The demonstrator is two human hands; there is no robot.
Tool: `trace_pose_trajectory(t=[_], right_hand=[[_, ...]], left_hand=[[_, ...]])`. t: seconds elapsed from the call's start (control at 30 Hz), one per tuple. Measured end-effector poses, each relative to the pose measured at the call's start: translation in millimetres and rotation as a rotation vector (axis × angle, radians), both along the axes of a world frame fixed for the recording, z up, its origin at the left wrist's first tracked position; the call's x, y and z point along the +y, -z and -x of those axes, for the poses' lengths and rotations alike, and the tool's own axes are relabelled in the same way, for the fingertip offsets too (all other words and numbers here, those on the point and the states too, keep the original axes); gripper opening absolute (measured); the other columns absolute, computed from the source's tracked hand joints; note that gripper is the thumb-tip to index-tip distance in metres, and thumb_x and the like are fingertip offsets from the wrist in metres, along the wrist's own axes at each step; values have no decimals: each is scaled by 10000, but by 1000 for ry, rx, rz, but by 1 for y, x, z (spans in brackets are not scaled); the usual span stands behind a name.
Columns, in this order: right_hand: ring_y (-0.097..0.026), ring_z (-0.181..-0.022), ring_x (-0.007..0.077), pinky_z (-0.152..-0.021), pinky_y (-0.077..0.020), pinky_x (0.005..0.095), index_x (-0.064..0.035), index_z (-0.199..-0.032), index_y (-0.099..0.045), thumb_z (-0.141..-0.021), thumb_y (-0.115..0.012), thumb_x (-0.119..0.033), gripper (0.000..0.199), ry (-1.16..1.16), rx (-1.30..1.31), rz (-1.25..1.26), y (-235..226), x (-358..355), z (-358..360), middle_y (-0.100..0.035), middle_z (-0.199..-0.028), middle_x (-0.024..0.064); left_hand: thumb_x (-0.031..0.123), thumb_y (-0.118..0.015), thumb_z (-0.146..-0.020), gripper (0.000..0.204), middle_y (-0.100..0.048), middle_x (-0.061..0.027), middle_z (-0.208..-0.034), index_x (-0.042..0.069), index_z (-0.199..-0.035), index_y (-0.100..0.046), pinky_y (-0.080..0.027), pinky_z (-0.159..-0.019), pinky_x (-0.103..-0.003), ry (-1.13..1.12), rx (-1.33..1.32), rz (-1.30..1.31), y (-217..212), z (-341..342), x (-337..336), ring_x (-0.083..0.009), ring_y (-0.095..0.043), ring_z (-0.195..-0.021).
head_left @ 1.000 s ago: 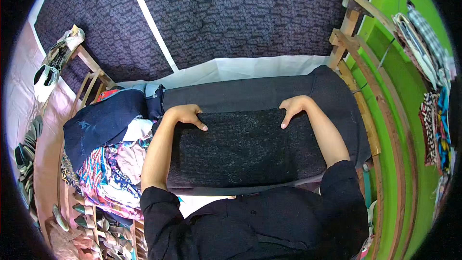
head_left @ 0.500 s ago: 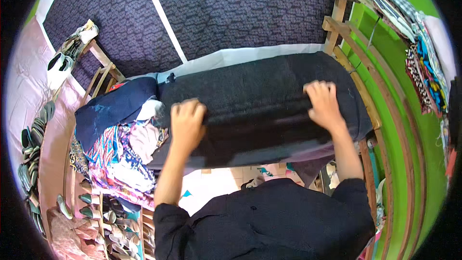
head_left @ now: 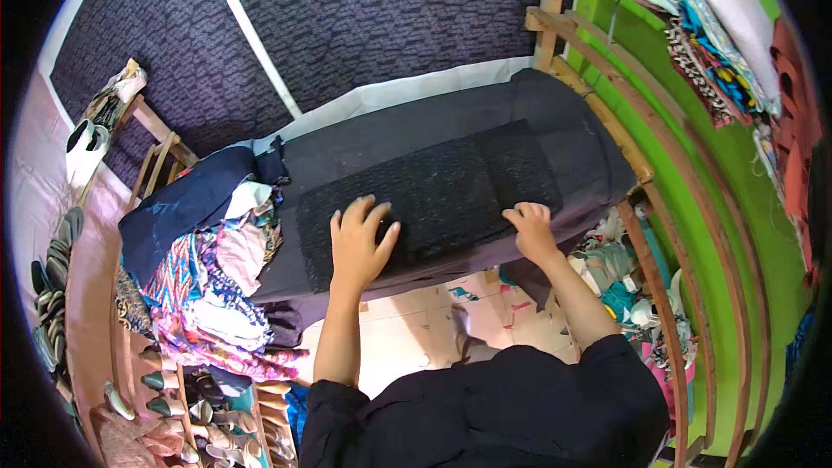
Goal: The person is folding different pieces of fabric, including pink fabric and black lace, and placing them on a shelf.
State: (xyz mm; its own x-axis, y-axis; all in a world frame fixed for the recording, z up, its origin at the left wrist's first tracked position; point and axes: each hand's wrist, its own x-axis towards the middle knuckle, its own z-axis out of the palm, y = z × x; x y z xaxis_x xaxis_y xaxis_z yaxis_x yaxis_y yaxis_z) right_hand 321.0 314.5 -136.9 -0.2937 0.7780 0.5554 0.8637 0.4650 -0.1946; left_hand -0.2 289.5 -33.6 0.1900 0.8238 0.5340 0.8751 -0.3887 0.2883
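A black textured cloth [head_left: 433, 186] lies as a flat, narrow rectangle on a padded table under a dark grey cover [head_left: 381, 130]. My left hand [head_left: 360, 243] rests on the cloth's near left part, fingers spread and slightly bent. At the cloth's near right edge, my right hand [head_left: 535, 230] has its fingers curled and its thumb close to them, seemingly pinching the edge. The fingertips' exact grip there is partly hidden.
A heap of patterned clothes [head_left: 212, 286] and a dark blue garment [head_left: 191, 195] occupy the table's left end. Wooden rails [head_left: 685, 191] run along the green wall at right, with folded fabrics [head_left: 711, 43] above. Shoes [head_left: 208, 416] fill a rack at lower left. Fabric scraps [head_left: 464, 293] lie on the floor.
The black cloth now forms a smaller rectangle, baring the dark grey cover around it. Both hands have come nearer to me; the right has also moved left. The view has shifted.
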Motion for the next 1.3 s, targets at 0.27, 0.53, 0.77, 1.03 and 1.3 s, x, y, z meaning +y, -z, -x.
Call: trace_pose_trajectory(t=[0.27, 0.53, 0.77, 1.03, 1.3], right_hand=[[-474, -996, 256, -905, -312, 412, -121, -970, -599, -701, -503, 36, 326, -30, 30, -21, 2, -3, 8, -528, -960, 73], [-403, -1127, 304, -955, -273, 442, -30, -1175, -388, -673, -592, -30, 542, 403, 681, -188, 40, -48, 57, -416, -1189, 172], [-470, -1021, 164, -862, -371, 319, 24, -1210, -348, -742, -713, -149, 618, 105, 1965, 623, 21, -45, 84, -461, -1133, 96], [-383, -1182, 232, -1018, -279, 364, -15, -1312, -289, -682, -717, -17, 761, 280, 2166, 232, -34, 1, 107, -392, -1300, 125], [-365, -1219, 280, -1031, -276, 343, 37, -1350, -225, -704, -625, 8, 760, 27, 1360, 80, -50, 14, 126, -356, -1336, 191]], left_hand=[[513, -377, -870, 607, -286, -148, -1424, 184, -1377, -326, -151, -1042, -565, -122, 155, 267, 109, -67, 75, -319, -235, -1328], [495, -384, -874, 607, -281, -156, -1423, 182, -1388, -299, -151, -1045, -558, -113, 151, 299, 114, -81, 83, -316, -245, -1322], [486, -377, -882, 614, -279, -166, -1423, 156, -1392, -286, -141, -1055, -540, -94, 102, 318, 108, -83, 81, -316, -239, -1326], [434, -394, -889, 582, -303, -202, -1399, 130, -1379, -316, -188, -1037, -535, -10, 63, 281, 102, -73, 63, -341, -277, -1302], [297, -399, -891, 519, -402, -246, -1307, 20, -1327, -352, -310, -986, -498, 153, 150, 147, 118, -69, 38, -357, -411, -1202]])
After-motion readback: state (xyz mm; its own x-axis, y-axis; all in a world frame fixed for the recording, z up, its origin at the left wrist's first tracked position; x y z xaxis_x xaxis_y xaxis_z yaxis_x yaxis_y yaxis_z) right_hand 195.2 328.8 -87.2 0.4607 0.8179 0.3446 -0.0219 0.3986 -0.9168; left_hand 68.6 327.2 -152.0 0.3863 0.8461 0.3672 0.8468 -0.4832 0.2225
